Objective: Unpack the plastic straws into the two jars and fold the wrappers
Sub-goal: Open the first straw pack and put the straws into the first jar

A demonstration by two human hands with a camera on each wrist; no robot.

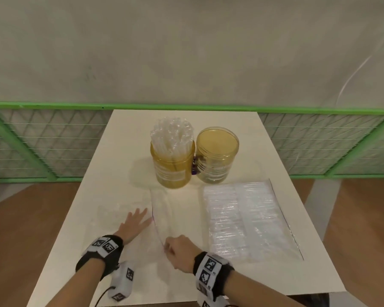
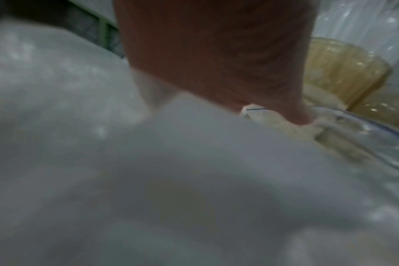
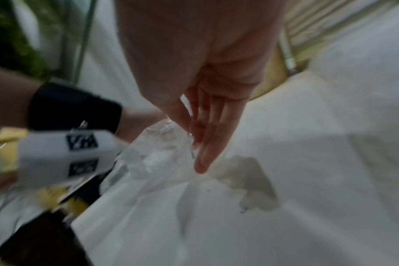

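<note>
Two amber jars stand mid-table: the left jar (image 1: 173, 168) is packed with clear straws (image 1: 171, 136), the right jar (image 1: 215, 155) holds none. A full pack of straws (image 1: 245, 217) lies flat at the right. An emptied clear wrapper (image 1: 159, 220) is spread on the table near me. My left hand (image 1: 134, 224) lies flat on its left part, fingers straight. My right hand (image 1: 175, 248) pinches the wrapper's near edge (image 3: 162, 144) between thumb and fingers. In the left wrist view my left hand (image 2: 216, 54) rests on the wrapper film (image 2: 103, 108).
The white table (image 1: 111, 173) ends in a near edge just under my wrists. A green-framed wire fence (image 1: 53, 140) runs behind it, with a pale wall above. Brown floor shows on both sides.
</note>
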